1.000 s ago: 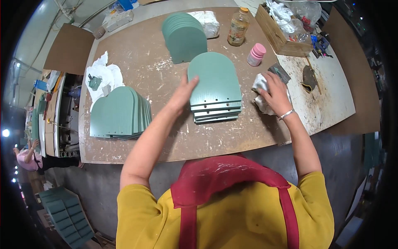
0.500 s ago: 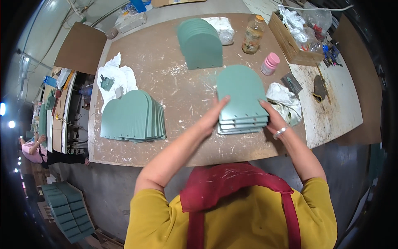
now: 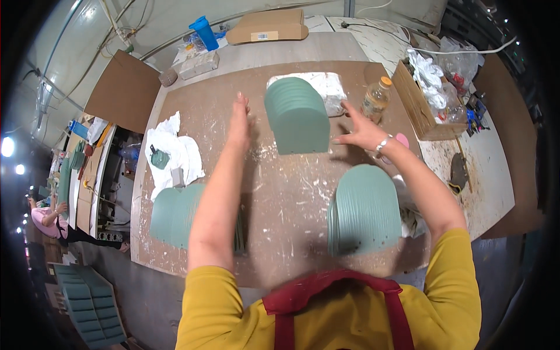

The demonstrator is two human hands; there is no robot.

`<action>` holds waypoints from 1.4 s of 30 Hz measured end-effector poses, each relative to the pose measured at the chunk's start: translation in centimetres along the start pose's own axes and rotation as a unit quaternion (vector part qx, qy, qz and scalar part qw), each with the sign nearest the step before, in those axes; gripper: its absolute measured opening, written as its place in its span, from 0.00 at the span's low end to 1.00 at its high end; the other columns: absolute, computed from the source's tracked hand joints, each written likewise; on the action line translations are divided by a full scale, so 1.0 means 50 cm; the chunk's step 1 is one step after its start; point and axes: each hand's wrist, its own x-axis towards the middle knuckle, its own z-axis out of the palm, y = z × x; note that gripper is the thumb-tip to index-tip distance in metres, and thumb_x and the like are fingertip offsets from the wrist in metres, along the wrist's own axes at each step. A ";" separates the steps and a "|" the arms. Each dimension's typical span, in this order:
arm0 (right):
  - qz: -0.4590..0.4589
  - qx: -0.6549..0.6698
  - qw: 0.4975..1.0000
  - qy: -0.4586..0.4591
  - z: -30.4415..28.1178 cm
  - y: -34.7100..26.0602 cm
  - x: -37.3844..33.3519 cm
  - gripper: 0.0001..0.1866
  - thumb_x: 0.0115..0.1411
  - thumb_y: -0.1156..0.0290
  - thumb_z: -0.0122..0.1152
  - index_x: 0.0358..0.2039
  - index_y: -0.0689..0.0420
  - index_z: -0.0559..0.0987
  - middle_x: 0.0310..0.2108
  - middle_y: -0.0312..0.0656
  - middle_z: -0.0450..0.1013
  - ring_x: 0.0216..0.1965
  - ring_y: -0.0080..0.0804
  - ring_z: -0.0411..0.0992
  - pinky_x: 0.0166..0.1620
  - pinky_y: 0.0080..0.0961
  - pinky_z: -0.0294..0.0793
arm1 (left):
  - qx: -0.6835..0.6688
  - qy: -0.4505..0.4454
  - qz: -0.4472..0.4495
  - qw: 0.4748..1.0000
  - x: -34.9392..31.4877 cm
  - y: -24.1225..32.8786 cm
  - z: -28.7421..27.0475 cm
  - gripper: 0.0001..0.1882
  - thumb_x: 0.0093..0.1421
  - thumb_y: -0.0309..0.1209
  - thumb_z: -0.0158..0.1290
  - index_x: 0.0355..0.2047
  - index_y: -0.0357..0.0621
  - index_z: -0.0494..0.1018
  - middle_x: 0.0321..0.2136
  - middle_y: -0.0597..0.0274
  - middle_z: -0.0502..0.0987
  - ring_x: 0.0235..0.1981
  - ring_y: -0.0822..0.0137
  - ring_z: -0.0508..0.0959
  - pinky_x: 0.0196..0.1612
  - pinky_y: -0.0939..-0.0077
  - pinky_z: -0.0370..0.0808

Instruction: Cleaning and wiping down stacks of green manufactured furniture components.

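Note:
Green round-topped panels stand in three stacks on the brown table. My left hand is raised to the left of the back stack, fingers stretched out and apart from it. On that stack's other side is my right hand, with thumb and fingers spread and nothing held. A second stack sits at the front right, below my right forearm. At the front left is the third stack, partly hidden behind my left forearm. A white wrapped bundle lies behind the back stack.
A bottle with an orange cap stands beyond my right hand, which partly covers a pink container. White cloth lies at left. A wooden box of plastic bags stands at right. A co-worker is far left.
Both hands have let go of the right-hand panel stack and moved forward to either side of the back stack. The view has shifted, so the table appears lower.

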 end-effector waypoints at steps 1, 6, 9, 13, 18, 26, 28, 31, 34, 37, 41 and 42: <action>-0.014 -0.068 0.998 -0.008 0.003 0.009 0.035 0.60 0.41 0.60 0.73 0.64 0.67 0.42 0.64 0.60 0.48 0.65 0.46 0.49 0.65 0.31 0.49 | -0.001 0.000 0.002 1.000 0.016 -0.006 0.013 0.49 0.59 0.63 0.41 0.66 0.40 0.39 0.66 0.52 0.47 0.66 0.58 0.48 0.63 0.53 0.49; -0.027 -0.039 0.996 -0.072 0.023 0.044 0.118 0.65 0.38 0.57 0.75 0.64 0.70 0.40 0.64 0.64 0.44 0.66 0.48 0.45 0.66 0.30 0.46 | -0.053 -0.040 -0.066 0.996 0.019 -0.081 0.094 0.45 0.60 0.65 0.33 0.63 0.37 0.50 0.62 0.48 0.56 0.62 0.58 0.58 0.62 0.63 0.58; -0.018 0.015 0.996 -0.088 0.036 0.084 0.131 0.66 0.37 0.57 0.75 0.64 0.69 0.38 0.64 0.62 0.44 0.66 0.49 0.45 0.66 0.32 0.45 | -0.125 -0.032 -0.062 0.990 0.056 -0.115 0.092 0.38 0.65 0.59 0.29 0.60 0.38 0.55 0.57 0.50 0.62 0.55 0.58 0.67 0.57 0.69 0.65; -0.054 0.100 0.989 -0.090 0.062 0.090 0.132 0.65 0.39 0.60 0.75 0.65 0.63 0.37 0.65 0.59 0.43 0.66 0.47 0.45 0.66 0.34 0.45 | -0.124 -0.036 -0.047 0.990 0.078 -0.152 0.075 0.37 0.65 0.58 0.29 0.59 0.37 0.58 0.55 0.49 0.64 0.53 0.60 0.69 0.53 0.69 0.70; -0.057 0.085 0.990 -0.097 0.056 0.102 0.129 0.66 0.39 0.62 0.75 0.66 0.58 0.34 0.65 0.57 0.44 0.66 0.45 0.45 0.65 0.33 0.46 | -0.202 -0.036 -0.038 0.978 0.003 -0.165 0.103 0.38 0.65 0.58 0.30 0.60 0.37 0.57 0.56 0.49 0.65 0.54 0.58 0.68 0.56 0.67 0.67; -0.087 0.105 0.984 -0.115 0.071 0.096 0.125 0.64 0.41 0.60 0.74 0.65 0.61 0.34 0.64 0.57 0.44 0.67 0.46 0.43 0.66 0.33 0.45 | -0.257 -0.018 -0.066 0.964 -0.032 -0.153 0.105 0.37 0.65 0.57 0.31 0.58 0.36 0.58 0.54 0.49 0.66 0.53 0.59 0.69 0.54 0.68 0.68; -0.088 0.082 0.985 -0.125 0.072 0.078 0.109 0.63 0.42 0.55 0.73 0.65 0.64 0.38 0.64 0.56 0.45 0.66 0.47 0.43 0.66 0.34 0.45 | -0.278 0.003 -0.074 0.958 -0.068 -0.132 0.110 0.36 0.66 0.56 0.31 0.57 0.34 0.60 0.52 0.48 0.68 0.51 0.59 0.71 0.52 0.69 0.70; -0.101 0.161 0.968 -0.164 0.073 0.024 0.110 0.58 0.44 0.52 0.69 0.64 0.65 0.44 0.63 0.56 0.48 0.66 0.47 0.45 0.66 0.34 0.43 | -0.302 0.004 -0.098 0.948 -0.105 -0.116 0.093 0.34 0.67 0.54 0.31 0.57 0.34 0.60 0.52 0.47 0.68 0.51 0.57 0.71 0.52 0.66 0.71; -0.064 0.140 0.967 -0.204 0.074 -0.021 0.118 0.51 0.47 0.47 0.64 0.62 0.64 0.53 0.58 0.53 0.59 0.59 0.42 0.59 0.59 0.35 0.61 | -0.263 0.053 -0.156 0.951 -0.124 -0.099 0.068 0.33 0.67 0.52 0.31 0.57 0.34 0.60 0.50 0.47 0.69 0.49 0.56 0.73 0.52 0.64 0.72; 0.113 0.149 0.939 -0.289 0.064 -0.058 0.123 0.45 0.50 0.43 0.59 0.60 0.59 0.58 0.50 0.47 0.68 0.48 0.33 0.70 0.41 0.31 0.74 | -0.219 0.061 -0.163 0.960 -0.139 -0.082 0.063 0.31 0.67 0.50 0.33 0.55 0.34 0.61 0.48 0.48 0.71 0.48 0.56 0.73 0.51 0.64 0.73; 0.259 0.068 0.905 -0.330 0.099 -0.028 0.150 0.41 0.51 0.34 0.51 0.55 0.54 0.68 0.49 0.41 0.71 0.43 0.31 0.72 0.37 0.30 0.73 | -0.196 0.211 -0.177 0.941 -0.118 -0.097 0.056 0.30 0.67 0.51 0.33 0.51 0.36 0.65 0.44 0.53 0.72 0.43 0.61 0.74 0.46 0.69 0.74; 0.265 0.060 0.910 -0.313 0.107 -0.021 0.156 0.40 0.52 0.33 0.49 0.54 0.54 0.69 0.49 0.40 0.71 0.44 0.34 0.72 0.41 0.33 0.72 | -0.186 0.170 -0.168 0.953 -0.116 -0.098 0.050 0.32 0.66 0.53 0.34 0.55 0.37 0.61 0.51 0.54 0.68 0.51 0.60 0.69 0.52 0.64 0.68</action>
